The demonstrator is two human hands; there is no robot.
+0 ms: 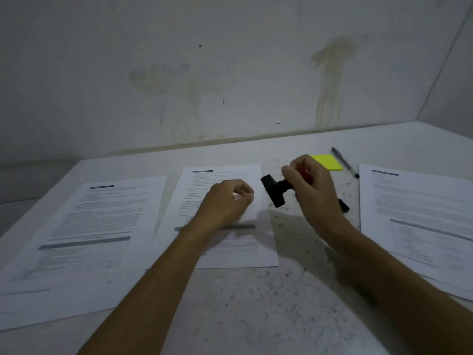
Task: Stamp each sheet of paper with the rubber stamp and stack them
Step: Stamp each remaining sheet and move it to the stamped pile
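Note:
My right hand (pixel 313 187) grips the rubber stamp (pixel 275 189) by its red knob, holding it tilted on its side above the table, its black base pointing left just off the right edge of the middle sheet (pixel 202 201). My left hand (pixel 226 201) rests on the middle sheet with its fingers loosely curled and nothing in them. A second printed sheet (pixel 84 234) lies to the left. A third printed sheet (pixel 419 216) lies at the right, with another sheet's edge showing under it.
A yellow sticky-note pad (pixel 329 162) and a black pen (pixel 345 162) lie behind my right hand. A small black object (pixel 344 205) sits partly hidden by my right wrist. The speckled table (pixel 256 311) meets a stained wall at the back.

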